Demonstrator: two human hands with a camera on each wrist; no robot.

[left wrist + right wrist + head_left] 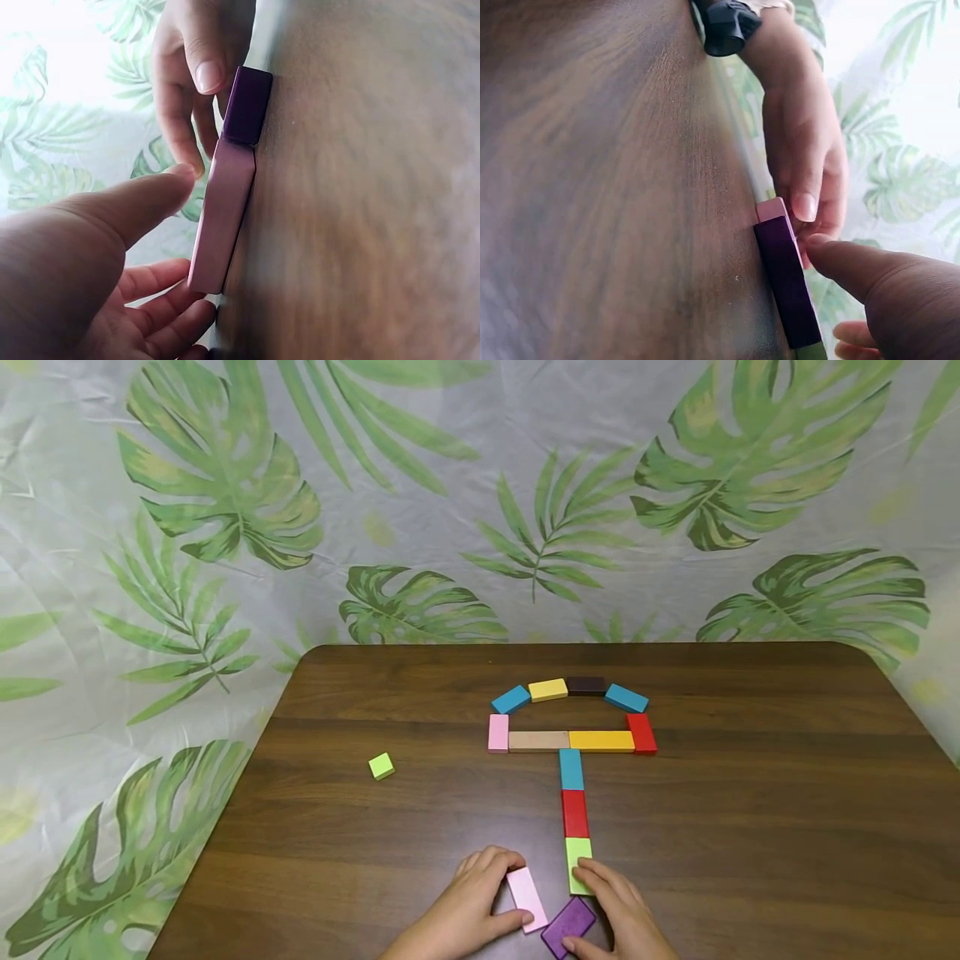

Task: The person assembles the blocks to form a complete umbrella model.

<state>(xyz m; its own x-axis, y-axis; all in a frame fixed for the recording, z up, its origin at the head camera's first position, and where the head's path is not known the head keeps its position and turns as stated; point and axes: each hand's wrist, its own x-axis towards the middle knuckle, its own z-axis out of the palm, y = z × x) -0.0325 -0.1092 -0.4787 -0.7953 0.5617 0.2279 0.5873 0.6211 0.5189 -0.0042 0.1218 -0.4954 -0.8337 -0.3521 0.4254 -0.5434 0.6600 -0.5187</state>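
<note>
My left hand (476, 902) holds a pink block (528, 900) lengthwise, fingers at its far end and thumb near its close end. A purple block (568, 928) lies tilted beside it, meeting its near end. The thumb of my right hand (618, 914) touches the purple block, while its fingertips rest on a lime green block (578, 853). Above that, a red block (575, 814) and a blue block (571, 769) continue a straight column. In the left wrist view, the pink block (223, 214) and purple block (248, 105) lie on the tabletop.
A yellow-orange block (602, 742) and a bare wood block (538, 742) form a bar atop the column. Several blocks, including a black one (585, 686), arch above it. A small lime cube (381, 766) sits left on the brown table (750, 827). Leaf-print cloth (420, 527) hangs behind.
</note>
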